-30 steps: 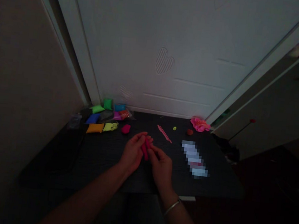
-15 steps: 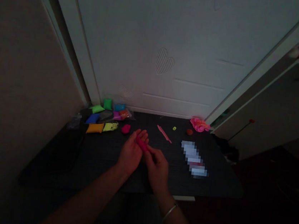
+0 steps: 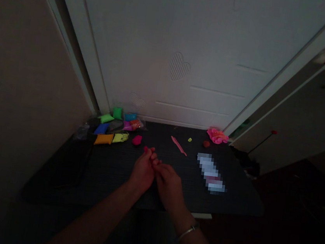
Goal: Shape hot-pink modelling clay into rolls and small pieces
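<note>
My left hand (image 3: pixel 142 171) is curled round a roll of deep pink modelling clay (image 3: pixel 145 149), and just its far tip pokes out above the fingers. Against those fingers, my right hand (image 3: pixel 170 183) is closed in a pinch at the near end of the roll; the clay there is hidden by the fingers. Beyond the left hand lies a rounded lump of the same pink clay (image 3: pixel 137 140) on the dark table. Slim pink modelling tools (image 3: pixel 179 146) rest side by side ahead of the right hand.
Coloured clay packets, among them an orange packet (image 3: pixel 103 139) and a green packet (image 3: pixel 117 113), lie at the back left. A small yellow piece (image 3: pixel 189 140), a reddish-brown lump (image 3: pixel 206 144), a pink petalled form (image 3: pixel 217 136) and a blurred-out bright oblong (image 3: pixel 211 173) are on the right.
My left hand's fingers have gone from spread out under the pink roll to folded round it, covering most of it. My right hand stays by its near end.
</note>
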A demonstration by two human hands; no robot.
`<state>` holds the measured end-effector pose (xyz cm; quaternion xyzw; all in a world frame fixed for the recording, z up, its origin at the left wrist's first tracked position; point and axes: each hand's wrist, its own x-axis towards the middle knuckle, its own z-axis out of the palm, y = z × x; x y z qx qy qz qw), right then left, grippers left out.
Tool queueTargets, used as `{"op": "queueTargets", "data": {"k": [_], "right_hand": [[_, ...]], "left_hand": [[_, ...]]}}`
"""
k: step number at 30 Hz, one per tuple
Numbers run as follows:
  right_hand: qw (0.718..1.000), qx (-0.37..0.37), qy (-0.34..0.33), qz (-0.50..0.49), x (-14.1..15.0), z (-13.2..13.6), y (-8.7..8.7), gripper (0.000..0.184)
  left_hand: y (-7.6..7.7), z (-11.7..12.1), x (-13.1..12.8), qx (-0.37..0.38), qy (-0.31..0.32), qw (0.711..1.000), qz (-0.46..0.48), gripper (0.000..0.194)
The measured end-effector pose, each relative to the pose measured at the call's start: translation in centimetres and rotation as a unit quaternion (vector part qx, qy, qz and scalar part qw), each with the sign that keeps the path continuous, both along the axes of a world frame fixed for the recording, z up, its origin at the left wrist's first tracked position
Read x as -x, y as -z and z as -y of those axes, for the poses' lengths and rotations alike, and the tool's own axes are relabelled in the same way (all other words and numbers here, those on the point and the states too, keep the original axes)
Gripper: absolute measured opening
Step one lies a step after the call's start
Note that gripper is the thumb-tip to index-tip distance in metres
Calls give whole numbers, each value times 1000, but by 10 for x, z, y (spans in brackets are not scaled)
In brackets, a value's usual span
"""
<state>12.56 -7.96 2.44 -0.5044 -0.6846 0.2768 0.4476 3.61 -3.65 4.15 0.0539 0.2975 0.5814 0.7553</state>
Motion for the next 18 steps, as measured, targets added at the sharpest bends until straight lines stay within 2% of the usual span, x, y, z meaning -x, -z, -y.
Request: {"op": "queueTargets", "data": {"k": [4, 8, 11, 14, 18], "right_hand": [[1000, -25, 17, 6, 0, 5, 0, 30], [997, -37, 61, -6, -3, 4, -3, 30], [997, -35, 68, -12, -8, 1, -6, 33], [996, -34, 75, -20, -14, -3, -7, 33], [996, -20, 85, -18, -18, -7, -9, 35]], "left_hand": [[2, -2, 1, -2, -12, 999, -31, 7], [5, -1, 3, -30, 23, 995, -96, 9], [7, 4, 6, -72, 74, 988, -115, 14], [6, 10, 11, -118, 154, 975, -112, 16], [6, 15, 16, -146, 236, 955, -104, 20]]}}
